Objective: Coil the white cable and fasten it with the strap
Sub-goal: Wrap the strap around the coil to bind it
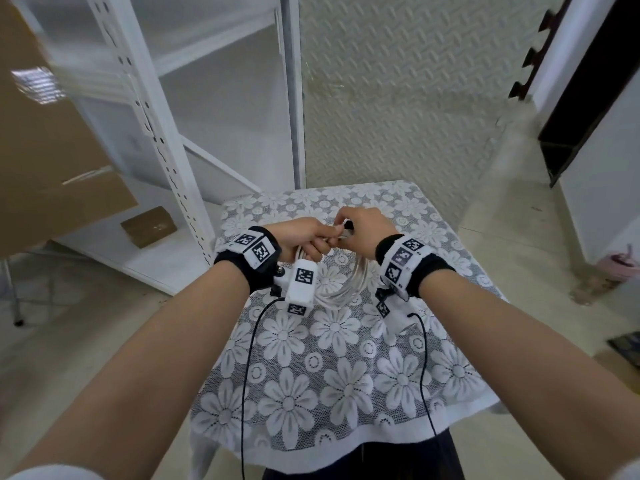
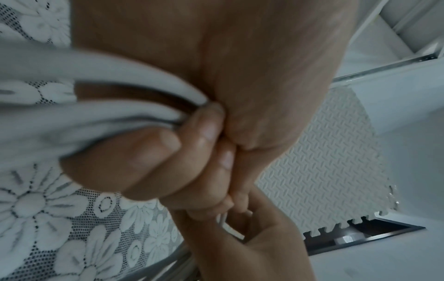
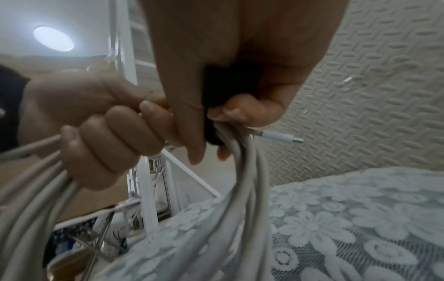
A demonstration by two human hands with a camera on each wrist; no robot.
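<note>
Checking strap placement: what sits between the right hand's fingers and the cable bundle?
The black strap. In the right wrist view it lies between the right hand and the white cable loops, pinched there. The left hand grips the bundle beside it.

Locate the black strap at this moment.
In the right wrist view, the black strap sits pinched in the right hand, beside the coiled white cable.
</note>
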